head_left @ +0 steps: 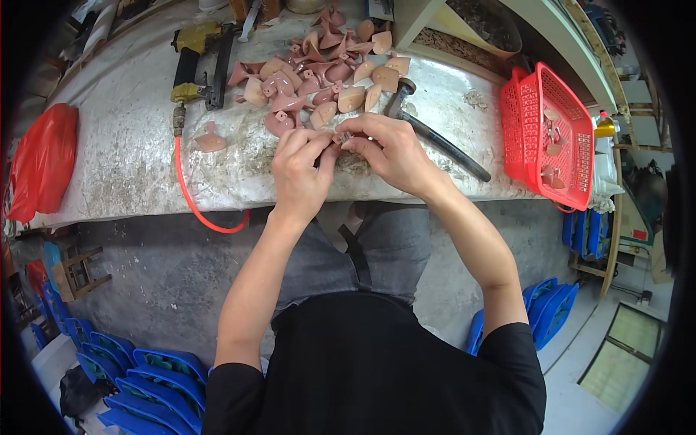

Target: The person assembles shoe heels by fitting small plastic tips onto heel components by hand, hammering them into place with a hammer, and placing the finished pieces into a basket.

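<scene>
Together, your left hand and right hand pinched a small piece between them, over the front of the table. Just beyond both hands lay heaped pink pieces. A hammer lay beside your right hand, a basket farther right, and a nail gun beyond and left of your left hand.

You can read no word, number, brand or sign anywhere in this view. The small red patch toward your far right (too small to tell whether it is a label) shows no legible letters, and you can make out no lettering on the yellow-and-black air tool lying on the tabletop.
</scene>
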The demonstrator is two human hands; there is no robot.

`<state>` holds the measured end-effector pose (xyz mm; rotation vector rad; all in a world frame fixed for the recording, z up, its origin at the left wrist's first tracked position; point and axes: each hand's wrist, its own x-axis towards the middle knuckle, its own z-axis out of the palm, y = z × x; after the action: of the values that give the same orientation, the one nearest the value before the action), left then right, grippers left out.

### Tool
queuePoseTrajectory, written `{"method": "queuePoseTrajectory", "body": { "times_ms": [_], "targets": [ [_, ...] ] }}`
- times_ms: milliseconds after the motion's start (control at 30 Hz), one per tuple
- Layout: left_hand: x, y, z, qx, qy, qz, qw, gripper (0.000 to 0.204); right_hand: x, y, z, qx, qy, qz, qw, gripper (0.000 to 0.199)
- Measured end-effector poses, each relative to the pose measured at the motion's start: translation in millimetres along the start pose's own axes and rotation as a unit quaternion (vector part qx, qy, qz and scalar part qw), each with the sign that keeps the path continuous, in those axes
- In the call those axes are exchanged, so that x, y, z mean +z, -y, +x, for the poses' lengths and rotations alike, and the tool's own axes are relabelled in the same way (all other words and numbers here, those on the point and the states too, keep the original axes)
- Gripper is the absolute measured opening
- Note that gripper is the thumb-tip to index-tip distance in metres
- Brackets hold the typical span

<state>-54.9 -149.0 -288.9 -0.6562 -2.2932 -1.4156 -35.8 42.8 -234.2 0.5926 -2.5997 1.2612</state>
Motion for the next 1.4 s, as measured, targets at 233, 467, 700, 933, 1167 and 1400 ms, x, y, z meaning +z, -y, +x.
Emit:
{"method": "queuePoseTrajectory", "body": {
  "times_ms": [233, 467, 700, 933, 1167, 1400],
  "targets": [
    [1.1, 0.7, 0.4, 0.019, -0.008, 0.006, 1.0, 0.016, -21.1, 10.1, 25.3, -0.11, 0.105, -0.145, 0.978, 0.025],
    [3.2, 0.1, 1.6, 0.025, -0.007, 0.002, 1.0, 0.019, -17.0, -1.4, 11.5, -0.137, 0.037, -0.123, 0.982, 0.029],
    [2.9, -9.8, 0.0, -0.002, -0.004, -0.002, 1.0, 0.027, -15.3, 4.3, -4.7, -0.143, -0.011, -0.14, 0.98, 0.029],
    [21.4, -5.9, -9.4, -0.026, -0.066, -0.124, 0.99, 0.034, -28.8, 11.0, -12.2, -0.089, 0.002, -0.106, 0.99, 0.04],
    [20.6, -8.4, -9.4, -0.025, -0.083, -0.108, 0.99, 0.029, -105.3, -17.6, -81.9, 0.157, -0.057, -0.204, 0.965, 0.039],
    [19.0, -9.6, -10.6, -0.039, -0.093, -0.107, 0.989, 0.028, -112.6, -30.3, -106.3, 0.131, 0.002, -0.214, 0.968, 0.031]
  ]
}}
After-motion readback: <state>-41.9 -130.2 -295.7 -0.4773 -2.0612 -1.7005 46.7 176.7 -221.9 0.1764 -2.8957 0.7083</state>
